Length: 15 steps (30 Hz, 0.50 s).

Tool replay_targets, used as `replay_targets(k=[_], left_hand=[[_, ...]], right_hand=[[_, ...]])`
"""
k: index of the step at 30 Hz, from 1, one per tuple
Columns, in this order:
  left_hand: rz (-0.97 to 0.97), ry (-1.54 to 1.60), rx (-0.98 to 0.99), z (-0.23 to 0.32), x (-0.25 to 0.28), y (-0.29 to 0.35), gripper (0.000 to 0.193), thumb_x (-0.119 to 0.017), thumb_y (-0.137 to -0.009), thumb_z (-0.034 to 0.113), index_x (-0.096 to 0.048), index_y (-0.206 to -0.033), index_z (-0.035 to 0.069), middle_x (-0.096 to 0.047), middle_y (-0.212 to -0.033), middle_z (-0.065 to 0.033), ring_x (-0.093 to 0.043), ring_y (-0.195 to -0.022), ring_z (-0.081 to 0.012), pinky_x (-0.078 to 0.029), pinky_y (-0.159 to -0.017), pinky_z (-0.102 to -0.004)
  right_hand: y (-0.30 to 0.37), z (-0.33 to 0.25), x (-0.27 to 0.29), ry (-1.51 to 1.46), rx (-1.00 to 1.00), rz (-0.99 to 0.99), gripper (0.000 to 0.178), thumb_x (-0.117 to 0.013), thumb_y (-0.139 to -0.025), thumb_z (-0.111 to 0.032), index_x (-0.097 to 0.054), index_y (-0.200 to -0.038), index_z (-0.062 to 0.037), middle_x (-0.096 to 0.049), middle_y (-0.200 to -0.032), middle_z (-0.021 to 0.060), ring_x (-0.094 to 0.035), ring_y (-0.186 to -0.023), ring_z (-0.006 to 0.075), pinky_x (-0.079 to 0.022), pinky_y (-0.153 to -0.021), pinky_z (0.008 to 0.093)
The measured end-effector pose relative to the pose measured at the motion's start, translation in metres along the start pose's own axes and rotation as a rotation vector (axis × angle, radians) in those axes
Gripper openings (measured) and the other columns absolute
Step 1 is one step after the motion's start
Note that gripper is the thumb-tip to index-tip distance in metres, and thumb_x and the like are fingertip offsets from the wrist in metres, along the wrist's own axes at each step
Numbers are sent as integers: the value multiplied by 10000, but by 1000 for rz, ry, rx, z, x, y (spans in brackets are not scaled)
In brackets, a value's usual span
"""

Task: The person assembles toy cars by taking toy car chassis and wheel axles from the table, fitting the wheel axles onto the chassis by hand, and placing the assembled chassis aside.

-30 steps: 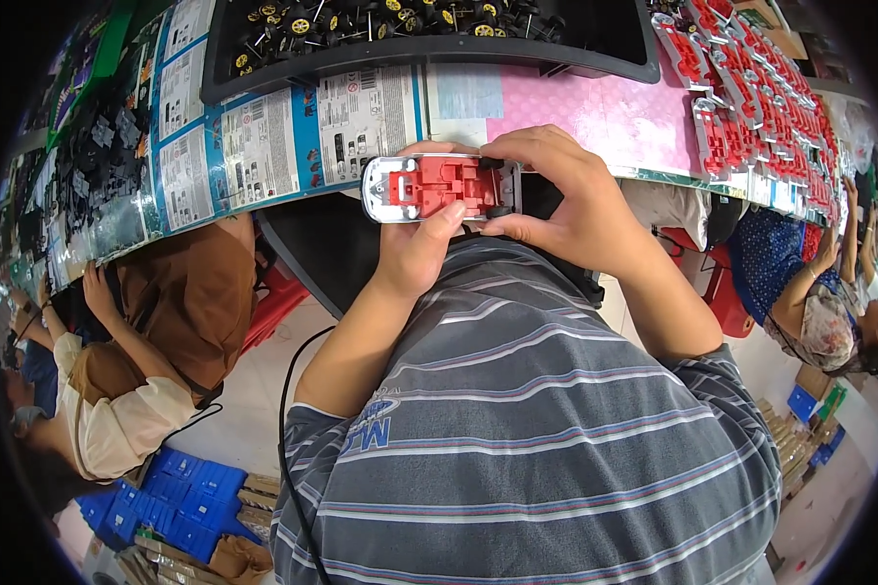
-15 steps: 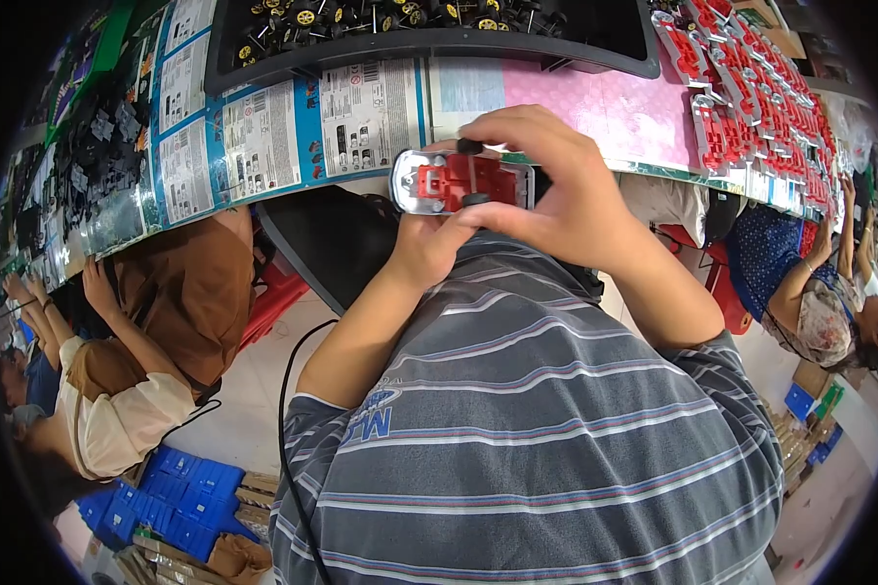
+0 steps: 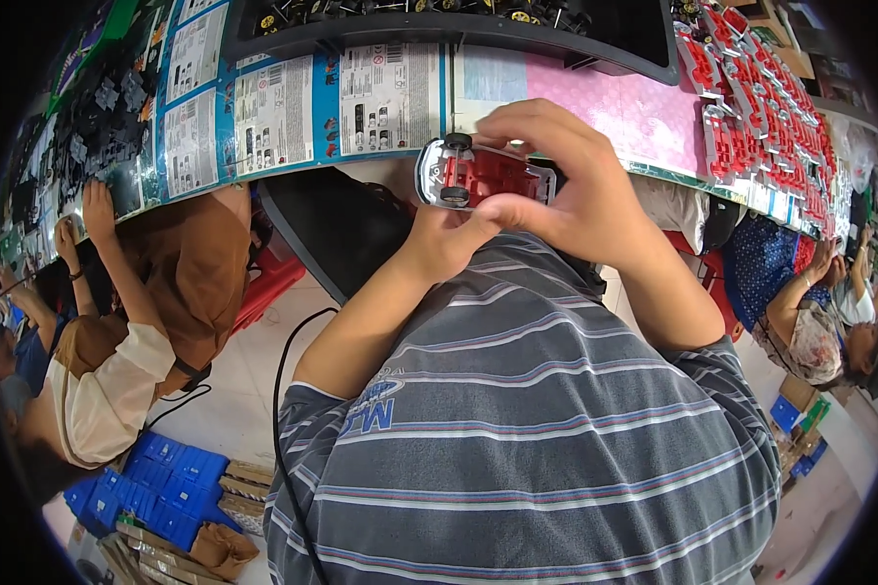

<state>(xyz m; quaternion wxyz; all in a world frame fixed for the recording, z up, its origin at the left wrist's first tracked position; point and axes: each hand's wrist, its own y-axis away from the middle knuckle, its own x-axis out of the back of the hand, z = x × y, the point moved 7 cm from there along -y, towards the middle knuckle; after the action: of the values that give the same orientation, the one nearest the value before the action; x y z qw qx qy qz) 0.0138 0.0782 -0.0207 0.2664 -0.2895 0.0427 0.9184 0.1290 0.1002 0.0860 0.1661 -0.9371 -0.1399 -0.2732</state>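
Just off the table's front edge, a small toy car (image 3: 490, 177) is held underside up, showing a red base within a pale, shiny shell. An axle with two black wheels (image 3: 455, 194) lies across its left end. No wheels show at the right end, which my fingers partly cover. My left hand (image 3: 447, 242) grips the car from below and the near side, most of its fingers hidden beneath. Curled around the right end is my right hand (image 3: 583, 185), thumb on the near side and fingers on the far side.
A black tray (image 3: 439, 31) of wheel axles stands at the back. Rows of red and silver toy car parts (image 3: 751, 107) lie at the right, black parts (image 3: 107, 122) at the left. Printed sheets (image 3: 273, 117) cover the table. Other people sit on both sides.
The wheel axle has gone from the middle of the car to its left end. In the picture, car and hands sit slightly farther right. The left neighbour's hands have moved over the table.
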Motion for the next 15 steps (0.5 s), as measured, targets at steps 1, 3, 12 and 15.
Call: replay_targets(k=[1, 3, 12, 15], left_hand=[[15, 52, 51, 3, -3, -2, 484, -645, -908, 92, -477, -1352, -3, -634, -1202, -98, -633, -1075, -174, -538, -910, -325], [-19, -6, 72, -1, -1, -8, 484, -644, -909, 89, -467, -1350, 0, -629, -1191, -91, -630, -1058, -150, -565, -839, -299], [119, 150, 136, 1, 6, -11, 468, -597, -895, 85, -438, -1329, 15, -558, -1240, -135, -641, -1025, -203, -585, -755, -316], [98, 118, 118, 3, 6, -17, 491, -614, -897, 122, -428, -1337, 7, -559, -1250, -149, -651, -1003, -213, -587, -736, -319]], right_hand=[[4, 4, 6, 26, -9, 17, 577, -875, -713, -257, -640, -1165, 12, -666, -1113, 152, -648, -1042, 291, -530, -838, 363], [12, 14, 20, 27, -67, 53, 476, -839, -764, -191, -650, -1146, 19, -666, -1085, 139, -652, -985, 252, -521, -834, 337], [67, 117, 146, 106, -508, 581, 108, -688, -929, -75, -674, -950, 29, -654, -801, -8, -586, -745, 62, -468, -692, 212], [60, 139, 206, 267, -544, 745, 203, -708, -882, -162, -721, -1024, -18, -702, -750, 79, -643, -673, 102, -505, -628, 266]])
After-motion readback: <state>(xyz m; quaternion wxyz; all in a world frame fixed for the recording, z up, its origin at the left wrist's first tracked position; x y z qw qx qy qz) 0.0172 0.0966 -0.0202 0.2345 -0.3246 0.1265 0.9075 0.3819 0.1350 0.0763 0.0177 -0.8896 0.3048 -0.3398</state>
